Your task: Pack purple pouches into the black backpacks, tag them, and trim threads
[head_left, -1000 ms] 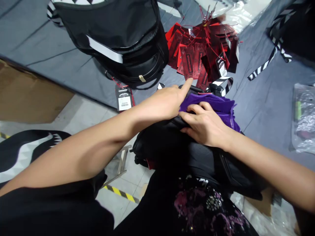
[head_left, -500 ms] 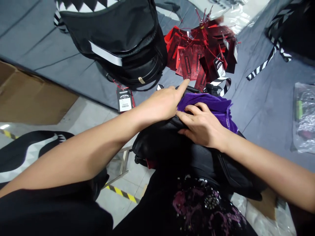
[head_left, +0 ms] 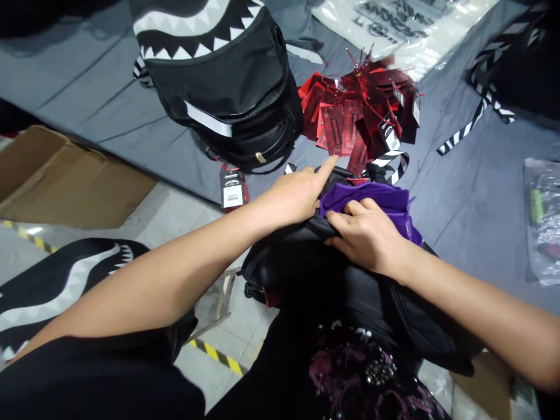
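Note:
A black backpack (head_left: 306, 268) rests across my lap against the table edge, its purple lining (head_left: 367, 195) turned out at the opening. My left hand (head_left: 300, 192) grips the bag's edge at the left end of the lining. Its index finger points out straight while the other fingers curl, partly hidden. On the near edge, my right hand (head_left: 367, 236) has bent fingers over the purple cloth and its thumb against the black fabric, closed on the rim. Whether a small part lies under the fingertips is hidden.
Behind my hands lies a bundle of red and black hang tags (head_left: 345, 116). A black backpack with white teeth (head_left: 227, 76) stands on the grey table (head_left: 144, 140), its tag (head_left: 233, 188) hanging over the edge. Plastic-wrapped items (head_left: 545, 221) are at right, a cardboard box (head_left: 74, 181) at left.
The whole view has tilted up, so the scene sits lower. My right fingers have curled in more on the purple lining, and my left hand keeps its grip.

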{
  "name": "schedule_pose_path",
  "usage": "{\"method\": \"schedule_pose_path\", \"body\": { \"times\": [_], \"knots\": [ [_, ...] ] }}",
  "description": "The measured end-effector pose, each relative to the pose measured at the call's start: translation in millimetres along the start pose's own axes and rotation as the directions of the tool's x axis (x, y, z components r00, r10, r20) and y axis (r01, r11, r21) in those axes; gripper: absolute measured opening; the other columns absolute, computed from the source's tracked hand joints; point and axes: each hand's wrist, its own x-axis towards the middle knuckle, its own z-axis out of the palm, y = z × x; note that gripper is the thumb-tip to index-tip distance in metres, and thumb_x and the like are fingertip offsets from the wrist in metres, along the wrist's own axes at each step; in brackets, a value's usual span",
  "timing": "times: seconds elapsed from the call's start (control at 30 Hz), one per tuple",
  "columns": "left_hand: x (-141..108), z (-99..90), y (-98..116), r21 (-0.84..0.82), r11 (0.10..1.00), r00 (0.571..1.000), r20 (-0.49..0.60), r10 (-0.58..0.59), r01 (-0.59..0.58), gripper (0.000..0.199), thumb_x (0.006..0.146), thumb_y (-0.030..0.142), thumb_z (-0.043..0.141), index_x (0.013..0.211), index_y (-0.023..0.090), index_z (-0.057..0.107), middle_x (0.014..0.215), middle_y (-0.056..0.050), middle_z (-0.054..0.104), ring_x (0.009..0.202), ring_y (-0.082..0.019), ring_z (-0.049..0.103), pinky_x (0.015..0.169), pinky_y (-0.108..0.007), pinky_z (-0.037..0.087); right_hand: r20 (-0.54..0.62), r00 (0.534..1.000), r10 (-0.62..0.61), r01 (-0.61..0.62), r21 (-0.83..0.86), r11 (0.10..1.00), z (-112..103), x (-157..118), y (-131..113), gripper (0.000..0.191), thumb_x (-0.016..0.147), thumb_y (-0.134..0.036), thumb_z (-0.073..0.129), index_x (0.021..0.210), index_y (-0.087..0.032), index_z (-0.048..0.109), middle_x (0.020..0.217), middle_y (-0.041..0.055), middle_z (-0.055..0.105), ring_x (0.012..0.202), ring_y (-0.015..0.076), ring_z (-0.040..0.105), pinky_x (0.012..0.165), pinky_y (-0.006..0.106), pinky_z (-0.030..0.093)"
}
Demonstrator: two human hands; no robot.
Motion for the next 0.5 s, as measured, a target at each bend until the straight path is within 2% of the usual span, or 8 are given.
{"method": "schedule_pose_path", "body": {
  "times": [0.13,0.17,0.3,0.37,0.43,0.5],
  "knots": [
    [0.8,2.3,0.1,0.011,1.000,1.000,-0.010,-0.020,0.020,0.083,0.087,0.022,0.052,0.155,0.021,0.004,0.118,-0.016,0.061,0.102,-0.026,0.065,0.083,-0.032,0.049,-0.043,0.998,-0.038,0.038,-0.013,0.999,-2.2,-7.9,3.4,0.050,0.089,-0.035,0.063,0.129,-0.008,0.053,0.105,0.0129,0.068,0.096,0.0239,0.053,0.080,0.035,0.032],
    [0.9,2.7,0.0,0.010,1.000,1.000,-0.011,-0.025,0.025,0.083,0.088,0.023,0.052,0.155,0.021,0.004,0.118,-0.015,0.061,0.102,-0.026,0.065,0.083,-0.032,0.049,-0.043,0.998,-0.051,0.050,-0.021,0.999,-3.8,-11.0,5.1,0.048,0.089,-0.035,0.062,0.128,-0.008,0.054,0.104,0.0126,0.068,0.095,0.0238,0.053,0.080,0.035,0.032],
    [0.9,4.4,-1.6,0.003,1.000,1.000,-0.023,-0.009,0.009,0.087,0.087,0.026,0.057,0.154,0.022,0.002,0.118,-0.015,0.061,0.103,-0.027,0.065,0.082,-0.032,0.049,-0.053,0.994,-0.098,0.091,-0.122,0.988,-13.4,-30.6,13.6,0.024,0.095,-0.030,0.052,0.105,-0.011,0.064,0.078,0.0073,0.067,0.079,0.0216,0.053,0.075,0.036,0.034],
    [1.0,5.2,-2.8,0.005,1.000,0.999,-0.035,0.004,-0.004,0.087,0.087,0.026,0.058,0.155,0.021,0.003,0.117,-0.015,0.062,0.103,-0.027,0.065,0.081,-0.032,0.049,-0.123,0.982,-0.142,0.118,-0.185,0.976,-18.6,-44.6,18.2,0.020,0.095,-0.022,0.050,0.106,-0.011,0.063,0.085,0.0077,0.069,0.083,0.0211,0.054,0.080,0.036,0.036],
    [1.1,5.7,-3.4,0.011,1.000,0.999,-0.041,0.007,-0.007,0.086,0.087,0.025,0.057,0.155,0.021,0.004,0.116,-0.015,0.062,0.101,-0.027,0.066,0.079,-0.032,0.049,-0.199,0.970,-0.138,0.085,-0.253,0.964,-23.4,-61.3,24.7,0.019,0.094,-0.016,0.051,0.109,-0.013,0.061,0.095,0.0080,0.070,0.086,0.0205,0.055,0.081,0.036,0.037],
    [0.8,5.7,-3.2,0.010,1.000,0.999,-0.044,0.006,-0.006,0.085,0.087,0.024,0.056,0.155,0.020,0.004,0.114,-0.015,0.062,0.099,-0.027,0.066,0.078,-0.031,0.049,-0.255,0.964,-0.076,-0.012,-0.325,0.946,-27.6,-83.1,36.6,0.020,0.093,-0.014,0.050,0.110,-0.014,0.061,0.097,0.0086,0.070,0.083,0.0203,0.057,0.076,0.035,0.039]
  ]
}}
